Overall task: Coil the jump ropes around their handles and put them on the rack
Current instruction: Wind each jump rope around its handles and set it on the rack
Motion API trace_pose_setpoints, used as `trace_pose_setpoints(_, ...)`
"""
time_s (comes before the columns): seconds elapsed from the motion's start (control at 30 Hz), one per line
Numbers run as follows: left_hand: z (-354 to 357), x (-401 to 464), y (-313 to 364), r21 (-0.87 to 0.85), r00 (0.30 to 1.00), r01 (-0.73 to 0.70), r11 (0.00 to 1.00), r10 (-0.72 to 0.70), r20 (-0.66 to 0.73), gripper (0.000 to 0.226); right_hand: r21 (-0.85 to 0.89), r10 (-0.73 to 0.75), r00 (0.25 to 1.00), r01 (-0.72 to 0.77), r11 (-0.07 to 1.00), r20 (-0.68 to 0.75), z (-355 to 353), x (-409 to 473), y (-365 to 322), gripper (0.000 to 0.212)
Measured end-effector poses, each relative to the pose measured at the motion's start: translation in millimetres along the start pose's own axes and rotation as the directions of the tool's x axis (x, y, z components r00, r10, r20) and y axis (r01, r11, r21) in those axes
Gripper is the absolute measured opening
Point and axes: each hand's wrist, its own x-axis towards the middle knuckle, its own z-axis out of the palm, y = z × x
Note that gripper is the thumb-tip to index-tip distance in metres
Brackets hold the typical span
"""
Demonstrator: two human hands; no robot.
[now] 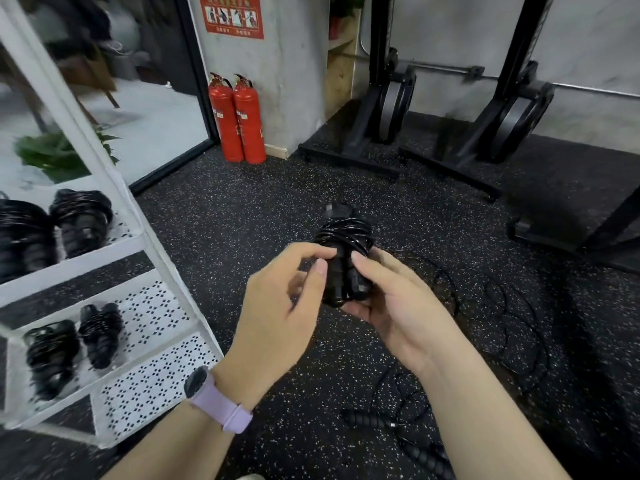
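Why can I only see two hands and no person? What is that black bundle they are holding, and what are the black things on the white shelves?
The camera sits on the person's head and looks down, so you see only their arms and hands. The left hand, with a purple watch on its wrist, and the right hand together hold a coiled jump rope: its black cord is wound round its two handles. The white rack on the left has shelves with holes in them. Four more coiled ropes lie there, two on the upper shelf and two on the lower shelf. On the speckled gym floor lies another rope still uncoiled. At the back stand two red fire extinguishers.
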Motion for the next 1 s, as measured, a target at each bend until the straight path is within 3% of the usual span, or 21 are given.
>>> trace_pose_setpoints(0.13, -10, 3, -12, -0.045, 0.959, 0.257, 0.965, -0.261, -0.113, 0.014, -0.076, -0.021, 0.997, 0.027, 0.997, 0.068, 19, 7, 13, 0.034)
trace_pose_setpoints(0.23, -25, 5, -21, -0.151, 0.843, 0.532, 0.833, -0.538, 0.003, 0.025, -0.119, -0.014, 0.99, 0.031, 0.992, 0.141, 33, 16, 23, 0.037)
trace_pose_setpoints(0.33, -51, 0, -33, -0.127, 0.733, 0.68, 0.722, -0.672, 0.104, 0.029, -0.155, 0.05, 0.978, -0.018, 0.988, 0.205, 54, 29, 38, 0.038)
trace_pose_setpoints(0.43, -96, -6, -45, 0.029, 0.685, 0.715, 0.698, -0.709, 0.164, 0.016, -0.254, 0.144, 0.956, -0.077, 0.964, 0.256, 82, 41, 58, 0.033)
trace_pose_setpoints(0.57, -137, -33, -73, -0.002, 0.617, 0.78, 0.626, -0.769, 0.168, 0.02, -0.366, 0.285, 0.91, -0.166, 0.916, 0.301, 125, 53, 99, 0.032)
trace_pose_setpoints(0.63, -143, -45, -84, 0.016, 0.625, 0.776, 0.63, -0.773, 0.109, 0.014, -0.411, 0.302, 0.903, -0.161, 0.897, 0.305, 141, 56, 113, 0.033)
trace_pose_setpoints(0.73, -159, -46, -95, -0.005, 0.636, 0.771, 0.637, -0.769, 0.061, 0.02, -0.39, 0.306, 0.885, -0.158, 0.907, 0.352, 160, 60, 117, 0.022)
trace_pose_setpoints(0.83, -186, -45, -101, -0.043, 0.62, 0.785, 0.618, -0.783, 0.052, 0.015, -0.367, 0.31, 0.861, -0.159, 0.916, 0.402, 176, 65, 127, 0.025)
trace_pose_setpoints(1.0, -216, -52, -125, 0.0, 0.524, 0.851, 0.525, -0.849, 0.069, 0.019, -0.371, 0.363, 0.84, -0.213, 0.904, 0.404, 207, 72, 161, 0.028)
